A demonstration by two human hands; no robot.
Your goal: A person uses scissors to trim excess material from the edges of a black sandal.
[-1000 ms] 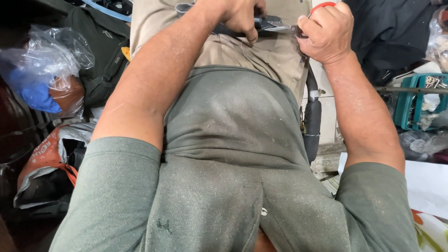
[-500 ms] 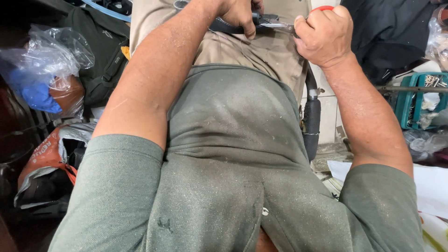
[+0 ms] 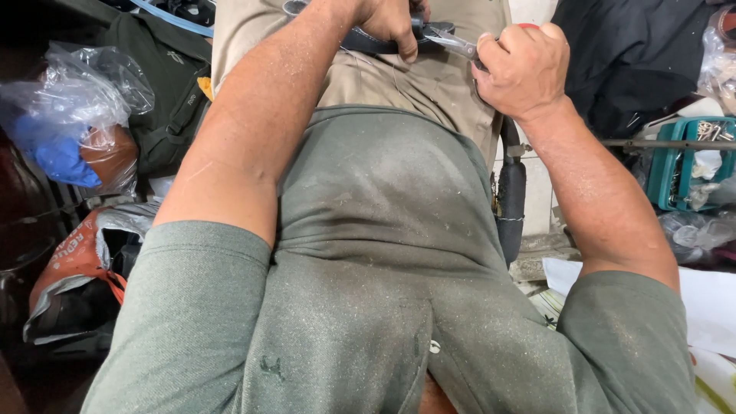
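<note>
- Cluttered floor surrounds the seated person: plastic bags (image 3: 73, 123) left, a teal box (image 3: 678, 165) right.
- Compared with a second ago, both hands sit slightly lower in view, work unchanged.
- Left hand (image 3: 391, 23) clenches a dark part (image 3: 376, 42) on the lap; right hand (image 3: 521, 69) grips red-handled pliers (image 3: 452, 42) against it.

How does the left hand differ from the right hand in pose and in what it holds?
The left hand curls its fingers down over a dark part; the right hand is a closed fist around a red-tipped tool handle. The left hand sits higher in the picture, partly cut off; the right hand shows whole. Both are over the lap.
</note>
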